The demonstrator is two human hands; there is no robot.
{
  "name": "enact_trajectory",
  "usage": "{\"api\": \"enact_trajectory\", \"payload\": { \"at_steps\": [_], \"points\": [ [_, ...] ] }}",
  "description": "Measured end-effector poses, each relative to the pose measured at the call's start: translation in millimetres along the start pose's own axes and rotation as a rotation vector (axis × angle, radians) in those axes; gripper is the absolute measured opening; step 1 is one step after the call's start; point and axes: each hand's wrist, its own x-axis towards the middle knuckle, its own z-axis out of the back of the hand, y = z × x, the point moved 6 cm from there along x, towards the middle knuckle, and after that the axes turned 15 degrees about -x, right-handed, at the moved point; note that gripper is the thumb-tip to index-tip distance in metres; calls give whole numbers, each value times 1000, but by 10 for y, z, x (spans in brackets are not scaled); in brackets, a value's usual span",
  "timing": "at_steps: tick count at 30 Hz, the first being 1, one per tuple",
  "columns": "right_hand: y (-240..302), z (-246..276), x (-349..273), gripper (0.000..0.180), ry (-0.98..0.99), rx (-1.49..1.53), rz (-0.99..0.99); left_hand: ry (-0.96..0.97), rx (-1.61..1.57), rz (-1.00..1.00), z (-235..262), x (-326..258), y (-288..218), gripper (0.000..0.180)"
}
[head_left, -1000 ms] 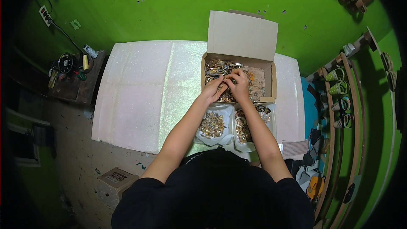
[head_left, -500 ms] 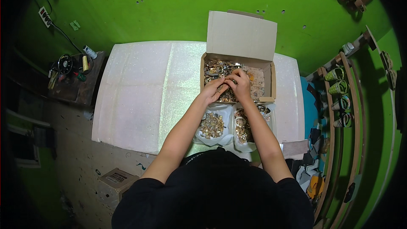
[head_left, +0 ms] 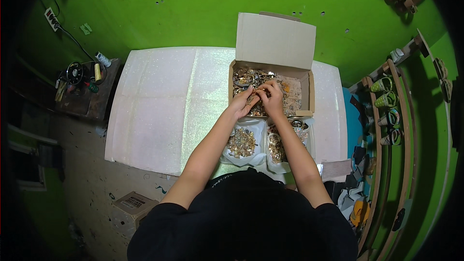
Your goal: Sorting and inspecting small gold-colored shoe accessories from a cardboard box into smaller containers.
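An open cardboard box (head_left: 308, 89) sits on the white glittery table (head_left: 164, 101), its lid standing up at the back. Inside lies a heap of small gold and silver metal pieces (head_left: 246, 77). My left hand (head_left: 243, 102) and my right hand (head_left: 272, 97) meet over the middle of the box, fingertips pinched together on a small metal piece that is too small to make out. In front of the box lie two open white bags, the left bag (head_left: 241, 142) and the right bag (head_left: 278, 146), each holding more gold pieces.
A dark side table (head_left: 84, 89) with thread spools and tools stands at the left. Curved wooden racks (head_left: 391, 111) with green sandals run along the right. A small cardboard box (head_left: 134, 204) rests on the floor at the lower left. A green wall rises behind.
Both hands stay over the box; the fingers have shifted only slightly while working the small piece between them.
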Motion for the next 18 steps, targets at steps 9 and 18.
{"api": "enact_trajectory", "payload": {
  "at_steps": [9, 18],
  "points": [
    [81, 123, -76, 10, 255, 189, -40, 63, -65, 10, -75, -11, 14, 26],
    [242, 249, -402, 14, 609, 267, -195, 130, -151, 86, -91, -4, 25, 31]
  ]
}}
